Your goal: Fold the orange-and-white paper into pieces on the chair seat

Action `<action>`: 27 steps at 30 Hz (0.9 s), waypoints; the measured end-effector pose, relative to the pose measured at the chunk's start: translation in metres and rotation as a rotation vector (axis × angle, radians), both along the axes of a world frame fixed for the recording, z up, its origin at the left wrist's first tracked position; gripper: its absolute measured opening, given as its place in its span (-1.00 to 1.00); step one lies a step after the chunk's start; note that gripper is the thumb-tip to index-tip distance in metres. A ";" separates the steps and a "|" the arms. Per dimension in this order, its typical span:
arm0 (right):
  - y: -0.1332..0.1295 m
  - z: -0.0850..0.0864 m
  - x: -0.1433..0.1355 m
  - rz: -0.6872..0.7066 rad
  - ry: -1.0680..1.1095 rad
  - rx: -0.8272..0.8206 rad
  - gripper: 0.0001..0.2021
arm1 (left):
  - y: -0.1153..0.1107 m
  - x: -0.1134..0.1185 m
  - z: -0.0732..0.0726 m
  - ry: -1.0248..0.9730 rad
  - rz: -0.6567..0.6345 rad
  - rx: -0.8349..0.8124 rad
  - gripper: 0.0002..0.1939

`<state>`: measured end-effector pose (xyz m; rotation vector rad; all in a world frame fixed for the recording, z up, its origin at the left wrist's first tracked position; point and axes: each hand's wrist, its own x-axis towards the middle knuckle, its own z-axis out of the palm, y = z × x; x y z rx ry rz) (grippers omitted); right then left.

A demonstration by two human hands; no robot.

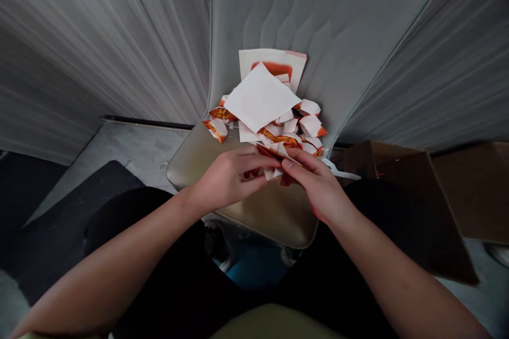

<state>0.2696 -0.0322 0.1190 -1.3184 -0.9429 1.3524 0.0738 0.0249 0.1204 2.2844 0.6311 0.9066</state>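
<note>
My left hand and my right hand meet just above the front of a chair seat. Both pinch a folded piece of red-and-white paper between thumbs and fingers; part of it is hidden behind them. Just beyond lies a pile of folded paper pieces, white with orange and red print. A plain white square sheet rests on the pile, turned like a diamond. Behind it, a larger white sheet with a red printed patch leans toward the backrest. Beside my right hand sticks out a thin pale item, its kind unclear.
The work lies on a chair with a tan seat and a grey padded backrest. Grey curtains hang on both sides. On the right, cardboard boxes stand on the floor; a dark mat lies at left.
</note>
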 end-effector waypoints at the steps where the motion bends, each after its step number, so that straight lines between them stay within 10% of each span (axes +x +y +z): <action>1: 0.000 0.001 0.000 -0.022 0.021 -0.014 -0.66 | 0.001 -0.001 0.002 -0.011 -0.054 -0.025 -0.79; 8: 0.003 -0.004 -0.001 -0.120 0.062 -0.005 -0.66 | 0.006 -0.001 0.005 -0.049 -0.202 -0.204 -0.85; 17: 0.005 -0.015 -0.002 -0.141 0.082 0.044 -0.77 | -0.003 0.009 0.000 -0.046 0.067 -0.293 -0.76; 27: 0.006 -0.017 0.000 -0.059 -0.229 0.239 -0.76 | -0.010 0.026 -0.013 -0.272 0.153 -0.904 -0.69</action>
